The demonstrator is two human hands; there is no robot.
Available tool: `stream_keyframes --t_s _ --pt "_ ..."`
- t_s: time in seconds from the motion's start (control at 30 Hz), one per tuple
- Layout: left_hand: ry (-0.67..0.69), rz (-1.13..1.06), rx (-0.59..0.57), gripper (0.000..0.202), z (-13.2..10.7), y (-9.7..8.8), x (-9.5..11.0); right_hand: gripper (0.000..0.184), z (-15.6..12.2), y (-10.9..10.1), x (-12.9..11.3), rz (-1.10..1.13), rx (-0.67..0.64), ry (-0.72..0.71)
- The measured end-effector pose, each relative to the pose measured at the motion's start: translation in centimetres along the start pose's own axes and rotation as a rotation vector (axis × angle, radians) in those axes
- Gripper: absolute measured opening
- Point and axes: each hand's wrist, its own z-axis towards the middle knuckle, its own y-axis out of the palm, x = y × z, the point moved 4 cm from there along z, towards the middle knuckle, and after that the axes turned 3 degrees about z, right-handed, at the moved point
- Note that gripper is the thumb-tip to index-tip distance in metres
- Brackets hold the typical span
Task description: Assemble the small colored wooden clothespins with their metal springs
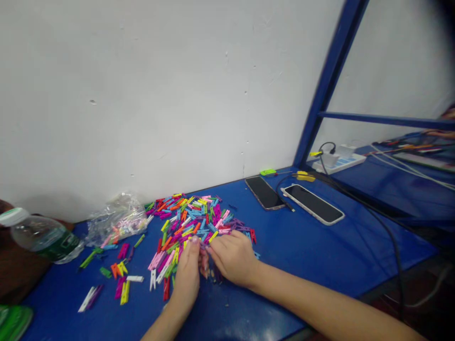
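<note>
Many small coloured clothespins (pixel 194 220) lie in a loose heap on the blue table. My left hand (pixel 188 272) and my right hand (pixel 235 258) meet at the heap's near edge, thumbs and fingers closed. Between the fingertips shows a small purple clothespin (pixel 204 246), mostly covered by both hands. Below the hands lie several dark pieces (pixel 213 274), blurred and partly hidden. Left of the heap, a few clothespins are scattered singly and in pairs, among them a white one (pixel 135 279) and a yellow one (pixel 124 292).
A crumpled clear plastic bag (pixel 117 218) with clothespins inside rests by the wall. Beside it a clear bottle (pixel 44 237) lies tilted. To the right are a dark phone (pixel 265 192), a white-cased phone (pixel 313 203), a black cable (pixel 389 237) and a power strip (pixel 339 163).
</note>
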Motion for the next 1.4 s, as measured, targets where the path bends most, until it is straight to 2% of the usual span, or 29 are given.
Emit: stream_keyframes --t_s 0.13,0.33,0.57,0.77,1.03,1.4 --pt "-0.034 -0.048 0.035 0.046 -0.3 0.0 -0.2 0.022 0.1 -0.1 -0.1 -0.001 0.019 0.015" --pt "0.021 0.004 0.096 0.044 -0.5 -0.2 -0.1 0.024 0.2 -0.1 0.0 0.021 0.001 0.028" --pt "-0.015 0.006 0.077 0.045 -0.2 0.0 -0.8 0.023 0.1 0.0 0.1 0.016 -0.031 0.023" --pt "-0.007 -0.054 0.061 0.044 -0.3 0.4 -1.0 0.022 0.1 0.1 0.0 0.006 -0.043 0.040" --pt "-0.092 -0.219 0.111 0.040 -0.6 0.6 -1.2 0.017 -0.1 0.7 -0.1 -0.012 -0.076 0.060" --pt "-0.170 -0.320 0.022 0.042 -0.6 1.2 -1.9 0.014 -0.2 0.8 -0.1 -0.058 -0.070 0.042"
